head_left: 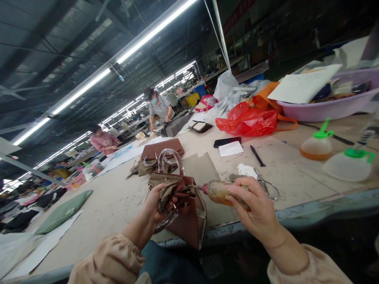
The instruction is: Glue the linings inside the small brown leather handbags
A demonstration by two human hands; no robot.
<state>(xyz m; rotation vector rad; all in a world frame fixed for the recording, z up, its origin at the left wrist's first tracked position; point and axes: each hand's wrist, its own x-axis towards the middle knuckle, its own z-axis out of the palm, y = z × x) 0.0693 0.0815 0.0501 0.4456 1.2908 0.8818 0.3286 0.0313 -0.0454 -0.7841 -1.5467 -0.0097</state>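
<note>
My left hand [158,203] is closed on the olive-brown fabric lining [170,193], which is bunched out of a brown handbag [186,221]. The bag leans at the table's front edge, its handles [170,157] wrapped in clear plastic. In my right hand [254,205] is a squeeze glue bottle [217,191] with amber contents and a reddish cap. Its thin nozzle points left, at the bag's opening by the lining; whether it touches cannot be seen. Just behind lies another brown bag [162,148] with its lining pulled out.
Scissors [271,189], a dark pen-like tool [257,156], a phone [227,142] and a white paper [231,149] lie to the right. Beyond are a red plastic bag [248,120], a purple basin [314,110] and two green-capped bottles [316,148]. Two people work farther back.
</note>
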